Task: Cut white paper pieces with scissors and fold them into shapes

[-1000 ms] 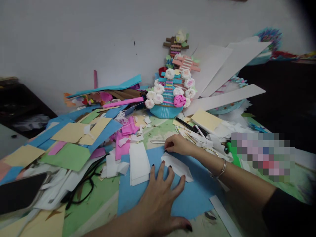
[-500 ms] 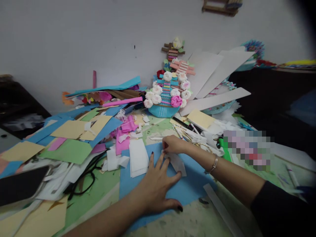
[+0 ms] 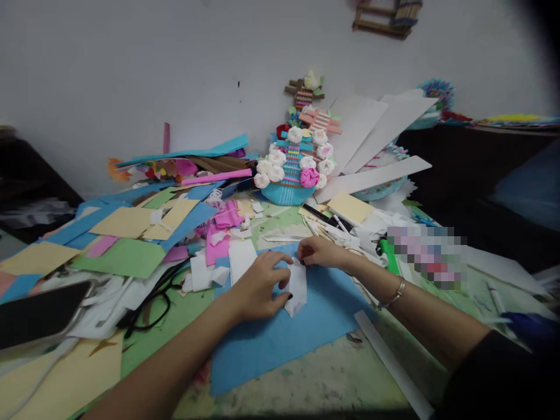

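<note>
A small piece of thin white paper stands slightly lifted over a blue sheet. My right hand pinches its upper edge between thumb and fingertips. My left hand is at the paper's left side, fingers curved and thumb apart from them, the thumb tip close to the paper's edge; whether it touches is unclear. Partly behind my left hand, a stack of white paper rectangles lies on the blue sheet.
A phone, eyeglasses and coloured paper sheets lie to the left. A blue decorated craft piece with paper flowers leans at the wall. Pens and a green object are right; a white strip lies nearer.
My left hand has drawn back left from lying flat with spread fingers, and its fingers now curve. My right hand has shifted slightly right, and the thin paper now hangs more upright below it.
</note>
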Tool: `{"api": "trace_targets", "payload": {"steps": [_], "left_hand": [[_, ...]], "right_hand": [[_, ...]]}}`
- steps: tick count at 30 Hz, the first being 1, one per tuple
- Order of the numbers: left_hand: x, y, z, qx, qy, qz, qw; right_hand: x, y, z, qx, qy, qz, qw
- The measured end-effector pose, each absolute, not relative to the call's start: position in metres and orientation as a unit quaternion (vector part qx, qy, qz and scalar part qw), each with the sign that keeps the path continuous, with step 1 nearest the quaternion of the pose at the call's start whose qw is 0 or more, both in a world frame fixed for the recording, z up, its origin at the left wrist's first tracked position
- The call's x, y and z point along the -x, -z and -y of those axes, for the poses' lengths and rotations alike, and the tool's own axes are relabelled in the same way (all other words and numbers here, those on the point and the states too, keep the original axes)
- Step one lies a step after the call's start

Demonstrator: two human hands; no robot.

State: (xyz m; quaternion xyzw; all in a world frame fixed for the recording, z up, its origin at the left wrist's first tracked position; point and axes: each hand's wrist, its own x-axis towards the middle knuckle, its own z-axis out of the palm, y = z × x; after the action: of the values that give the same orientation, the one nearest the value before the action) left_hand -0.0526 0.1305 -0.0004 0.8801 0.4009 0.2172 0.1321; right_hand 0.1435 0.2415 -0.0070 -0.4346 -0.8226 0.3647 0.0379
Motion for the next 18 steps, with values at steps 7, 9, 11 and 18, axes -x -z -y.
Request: {"api": "trace_targets", "payload": {"steps": [7,9,11,18], "left_hand": [[0.048,0.008,-0.131,-0.889,-0.142,-0.415,0.132],[0.051,0.012,-0.135,-0.889,-0.152,-0.408,0.143],[0.056,0.016,-0.141,-0.883,-0.166,-0.408,0.163],[0.075,0.015,-0.160,-0.848,-0.217,-0.386,0.291]], "right_hand": [[-0.156,0.011,-0.232,0.337,-0.393,0.847,0.118],[-0.154,0.011,-0.231,0.322,-0.386,0.856,0.125],[-0.152,0.013,-0.231,0.313,-0.371,0.863,0.137],[-0.146,0.022,-0.237,0.309,-0.295,0.881,0.205]]}}
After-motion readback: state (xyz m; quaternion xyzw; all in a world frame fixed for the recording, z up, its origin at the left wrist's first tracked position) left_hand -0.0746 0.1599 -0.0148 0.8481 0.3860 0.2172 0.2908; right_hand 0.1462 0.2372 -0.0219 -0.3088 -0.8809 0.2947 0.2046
